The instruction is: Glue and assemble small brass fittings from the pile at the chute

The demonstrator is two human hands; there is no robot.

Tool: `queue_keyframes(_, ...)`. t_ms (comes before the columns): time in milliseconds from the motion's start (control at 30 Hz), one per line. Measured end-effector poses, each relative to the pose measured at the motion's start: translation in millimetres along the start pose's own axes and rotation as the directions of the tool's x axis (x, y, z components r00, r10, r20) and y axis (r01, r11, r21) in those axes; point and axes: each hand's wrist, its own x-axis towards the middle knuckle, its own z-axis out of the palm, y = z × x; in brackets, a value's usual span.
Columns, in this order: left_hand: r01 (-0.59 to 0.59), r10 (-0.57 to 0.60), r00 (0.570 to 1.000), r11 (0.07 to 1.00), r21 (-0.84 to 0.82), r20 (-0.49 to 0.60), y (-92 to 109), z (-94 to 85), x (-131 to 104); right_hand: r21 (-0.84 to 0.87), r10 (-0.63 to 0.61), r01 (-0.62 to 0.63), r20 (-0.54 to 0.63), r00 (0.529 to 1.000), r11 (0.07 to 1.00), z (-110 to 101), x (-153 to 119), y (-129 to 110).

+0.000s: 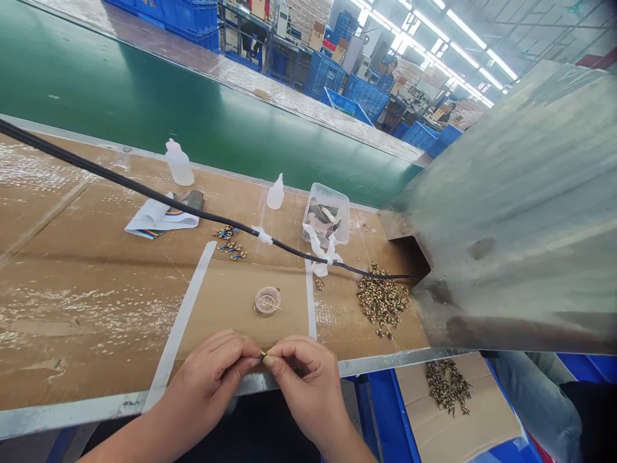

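Note:
At the front edge of the cardboard-covered bench, my left hand (216, 366) and my right hand (306, 376) meet fingertip to fingertip. Pinched between them is a small brass-coloured part (263, 355), mostly covered by the fingers; its exact kind is too small to tell. Just beyond the hands stands a small round clear cup (267, 301) with a thin stick lying across it. To the right lies a heap of small brass-coloured parts (383, 296). A few similar parts with blue on them (231, 249) lie further back on the left.
A black cable (144, 190) hangs across the bench. Two white squeeze bottles (179, 164) and a clear plastic box (328, 212) stand along the green conveyor belt (159, 90). A large metal housing (520, 212) blocks the right. More parts (448, 386) lie on cardboard lower right, beside a person's leg.

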Motion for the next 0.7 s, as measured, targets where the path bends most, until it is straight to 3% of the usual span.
queue_keyframes(700, 0.013, -0.015, 1.000, 0.999, -0.051, -0.025, -5.4, 4.9, -3.7, -0.021, 0.042, -0.043, -0.003, 0.999, 0.999, 0.7, 0.5, 0.5)
